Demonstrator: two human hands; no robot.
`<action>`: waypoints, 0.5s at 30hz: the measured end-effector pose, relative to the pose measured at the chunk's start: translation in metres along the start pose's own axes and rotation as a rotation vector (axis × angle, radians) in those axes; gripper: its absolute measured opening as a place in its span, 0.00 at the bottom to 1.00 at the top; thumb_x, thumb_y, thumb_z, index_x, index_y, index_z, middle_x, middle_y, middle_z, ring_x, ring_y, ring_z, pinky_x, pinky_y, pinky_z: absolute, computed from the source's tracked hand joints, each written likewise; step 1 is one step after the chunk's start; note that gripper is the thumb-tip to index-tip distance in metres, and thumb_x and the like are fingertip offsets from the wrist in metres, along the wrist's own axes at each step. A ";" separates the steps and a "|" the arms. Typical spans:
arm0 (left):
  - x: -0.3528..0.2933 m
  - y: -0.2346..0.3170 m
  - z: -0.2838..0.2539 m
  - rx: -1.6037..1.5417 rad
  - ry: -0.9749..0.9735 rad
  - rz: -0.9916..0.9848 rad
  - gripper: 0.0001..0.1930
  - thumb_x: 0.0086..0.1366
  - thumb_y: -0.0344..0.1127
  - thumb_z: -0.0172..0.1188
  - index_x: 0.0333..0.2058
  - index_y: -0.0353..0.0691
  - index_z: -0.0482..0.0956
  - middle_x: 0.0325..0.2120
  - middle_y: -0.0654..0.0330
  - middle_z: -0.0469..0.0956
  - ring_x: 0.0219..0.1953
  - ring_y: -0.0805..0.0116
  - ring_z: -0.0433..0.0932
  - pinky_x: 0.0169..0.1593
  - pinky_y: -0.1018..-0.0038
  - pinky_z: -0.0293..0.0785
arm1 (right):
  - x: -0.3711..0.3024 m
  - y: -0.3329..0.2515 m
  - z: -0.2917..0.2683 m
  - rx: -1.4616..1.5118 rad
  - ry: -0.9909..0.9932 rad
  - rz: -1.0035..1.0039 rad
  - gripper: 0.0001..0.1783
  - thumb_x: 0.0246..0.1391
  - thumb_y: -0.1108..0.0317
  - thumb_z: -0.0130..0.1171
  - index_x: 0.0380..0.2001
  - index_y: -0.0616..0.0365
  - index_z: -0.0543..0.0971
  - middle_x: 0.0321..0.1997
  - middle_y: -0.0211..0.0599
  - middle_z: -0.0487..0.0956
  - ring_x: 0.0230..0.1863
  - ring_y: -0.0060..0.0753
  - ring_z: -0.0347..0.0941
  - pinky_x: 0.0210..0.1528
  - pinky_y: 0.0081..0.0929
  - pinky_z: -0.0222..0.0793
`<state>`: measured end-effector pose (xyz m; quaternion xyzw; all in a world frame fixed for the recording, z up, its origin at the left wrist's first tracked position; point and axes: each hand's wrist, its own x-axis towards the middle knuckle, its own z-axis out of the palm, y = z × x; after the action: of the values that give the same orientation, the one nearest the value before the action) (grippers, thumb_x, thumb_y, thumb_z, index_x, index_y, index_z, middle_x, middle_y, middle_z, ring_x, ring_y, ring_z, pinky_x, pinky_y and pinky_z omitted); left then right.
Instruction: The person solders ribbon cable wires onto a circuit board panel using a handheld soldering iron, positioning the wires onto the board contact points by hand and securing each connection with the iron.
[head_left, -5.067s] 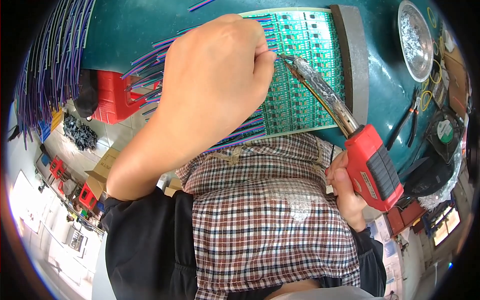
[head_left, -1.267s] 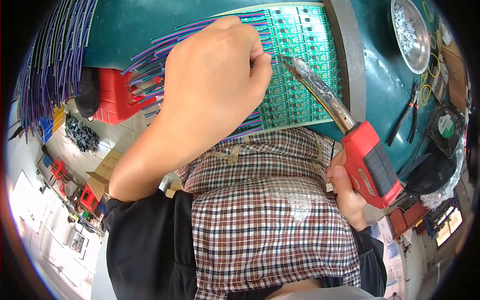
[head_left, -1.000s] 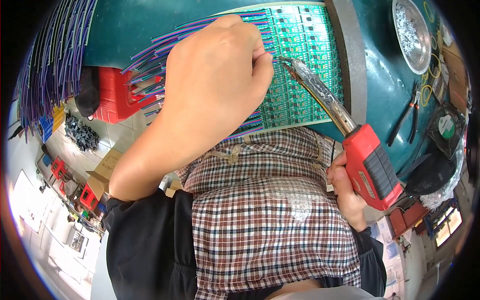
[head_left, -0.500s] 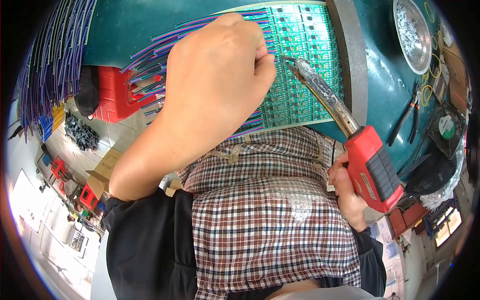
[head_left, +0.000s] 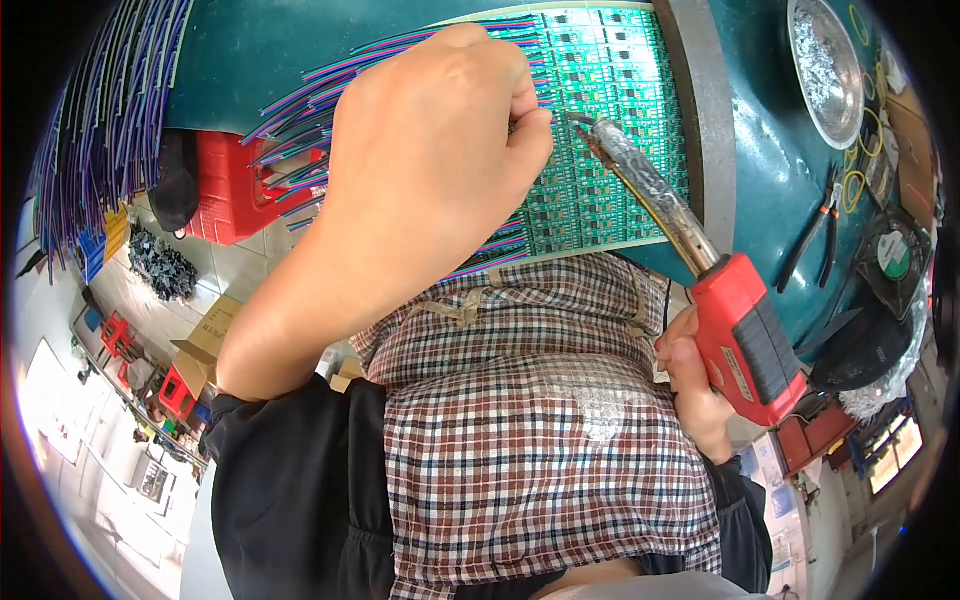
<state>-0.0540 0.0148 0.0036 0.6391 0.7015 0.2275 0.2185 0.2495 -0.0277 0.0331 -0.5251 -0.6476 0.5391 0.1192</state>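
Note:
My left hand [head_left: 430,150] is closed in a pinch above the left part of a green circuit board panel [head_left: 610,200]. The ends of thin coloured wires [head_left: 330,95] show around it, and a blue wire end pokes out by the fingertips, which are partly hidden. Several bundles of these wires run off the panel's left side, under my hand. In my right hand [head_left: 695,385] is a red soldering gun [head_left: 735,330] with a black ribbed grip, its fingers wrapped around the far side of the handle. Its dark tip points left, close to my left fingertips and over the panel's small components.
A dark metal bar [head_left: 700,120] lies along the panel's right edge. Beyond it are a metal dish [head_left: 825,75] of silvery bits, pliers [head_left: 815,230] and a small fan [head_left: 890,255]. More wires [head_left: 110,120] hang at the far left, near a red stool [head_left: 220,190].
The soldering gun's tip has shifted very slightly to the right and down. My left hand stays in nearly the same place.

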 end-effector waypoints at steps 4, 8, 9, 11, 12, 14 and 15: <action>-0.002 0.003 -0.001 0.031 0.006 0.001 0.08 0.57 0.33 0.70 0.26 0.38 0.79 0.25 0.61 0.77 0.22 0.68 0.74 0.29 0.71 0.71 | -0.004 -0.008 0.006 0.031 0.065 0.013 0.04 0.61 0.74 0.56 0.37 0.62 0.73 0.26 0.36 0.74 0.26 0.24 0.68 0.30 0.23 0.67; -0.001 0.000 0.001 0.035 0.006 0.004 0.08 0.57 0.33 0.70 0.26 0.38 0.79 0.25 0.61 0.77 0.22 0.67 0.74 0.29 0.70 0.70 | 0.002 -0.009 0.003 -0.034 0.003 -0.032 0.07 0.60 0.74 0.57 0.40 0.65 0.73 0.25 0.36 0.73 0.24 0.25 0.68 0.29 0.23 0.67; -0.001 -0.001 0.002 0.034 0.005 0.003 0.08 0.57 0.33 0.70 0.26 0.38 0.79 0.25 0.61 0.77 0.22 0.67 0.74 0.29 0.70 0.70 | 0.001 -0.006 0.001 -0.034 0.002 -0.030 0.07 0.60 0.74 0.57 0.40 0.65 0.73 0.25 0.36 0.73 0.24 0.25 0.68 0.29 0.23 0.67; -0.001 -0.001 0.001 0.035 0.001 0.007 0.08 0.58 0.33 0.70 0.26 0.38 0.79 0.25 0.60 0.77 0.22 0.67 0.74 0.29 0.70 0.71 | -0.004 0.002 -0.003 0.045 0.007 0.082 0.15 0.51 0.72 0.72 0.44 0.58 0.84 0.35 0.35 0.84 0.35 0.34 0.82 0.39 0.31 0.77; -0.002 0.002 0.000 0.039 0.005 0.010 0.08 0.58 0.33 0.70 0.26 0.38 0.79 0.25 0.60 0.77 0.22 0.67 0.74 0.29 0.70 0.71 | -0.005 0.001 -0.004 0.046 0.009 0.076 0.15 0.51 0.72 0.72 0.44 0.58 0.84 0.35 0.35 0.84 0.35 0.34 0.82 0.39 0.31 0.77; -0.002 0.003 -0.001 0.045 0.015 0.023 0.08 0.58 0.33 0.69 0.26 0.38 0.79 0.25 0.60 0.76 0.23 0.66 0.74 0.29 0.70 0.71 | -0.004 -0.001 -0.003 0.045 0.000 0.071 0.15 0.51 0.73 0.72 0.44 0.58 0.84 0.35 0.35 0.84 0.35 0.35 0.82 0.39 0.32 0.77; -0.001 0.002 -0.001 0.044 0.014 0.022 0.08 0.58 0.33 0.69 0.26 0.38 0.79 0.25 0.60 0.76 0.23 0.66 0.74 0.29 0.70 0.71 | -0.002 -0.001 -0.003 0.044 -0.001 0.073 0.15 0.51 0.73 0.72 0.44 0.58 0.84 0.35 0.35 0.84 0.35 0.35 0.82 0.39 0.32 0.77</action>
<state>-0.0529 0.0138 0.0053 0.6498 0.7007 0.2188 0.1971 0.2517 -0.0278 0.0364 -0.5455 -0.6159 0.5575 0.1109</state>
